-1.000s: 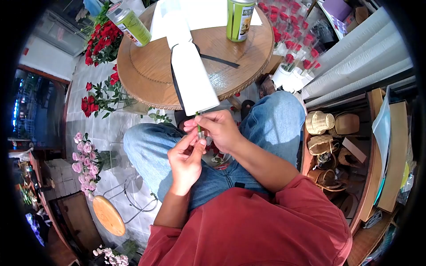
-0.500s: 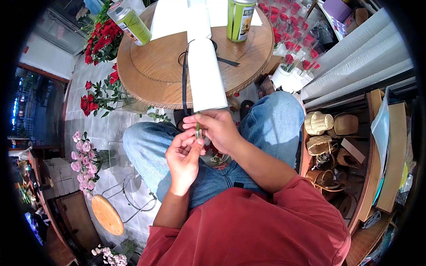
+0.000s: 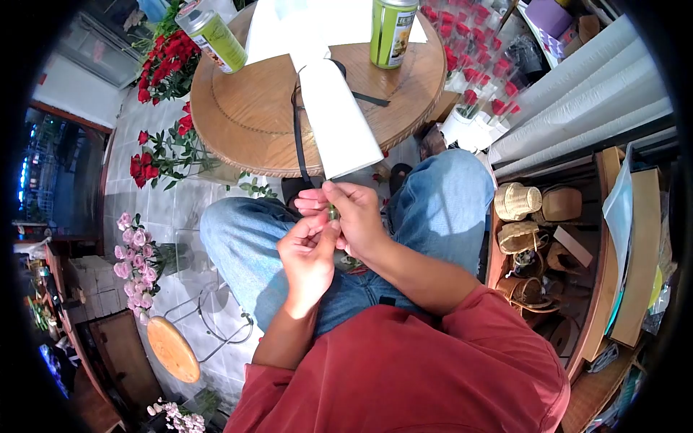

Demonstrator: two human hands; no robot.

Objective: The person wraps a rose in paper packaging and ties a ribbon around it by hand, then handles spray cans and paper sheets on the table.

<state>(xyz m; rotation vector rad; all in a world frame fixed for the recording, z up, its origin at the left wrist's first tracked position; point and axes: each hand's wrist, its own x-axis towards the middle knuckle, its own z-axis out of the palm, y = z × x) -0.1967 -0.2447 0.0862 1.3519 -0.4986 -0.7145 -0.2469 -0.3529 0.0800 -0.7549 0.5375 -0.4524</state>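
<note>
while the left hand [image 3: 307, 254] pinches a tube-tipped green stem [image 3: 333, 211] mid-frame, the right hand [image 3: 357, 219] pinches it too. a white wrap [image 3: 341, 130] slants at upper centre.

Likely a flower shop: sleeved red roses [image 3: 471, 95] far right, pink roses [image 3: 137, 252] left, wicker baskets [image 3: 517, 200] shelved right.

Wore a brick-red, short-sleeved shirt of soft matte fabric [image 3: 404, 368], loosely creased across the front, with a curved hem at the lap. Had on loose, mid-blue denim jeans [image 3: 451, 206], paler over the knees, wrinkled along the thighs and marked by a small, dark, rectangular patch [image 3: 388, 300] near the shirt's hem. Showed a bare left hand [image 3: 307, 252], a bare right hand [image 3: 354, 215] and bare forearms [image 3: 411, 265].
</note>
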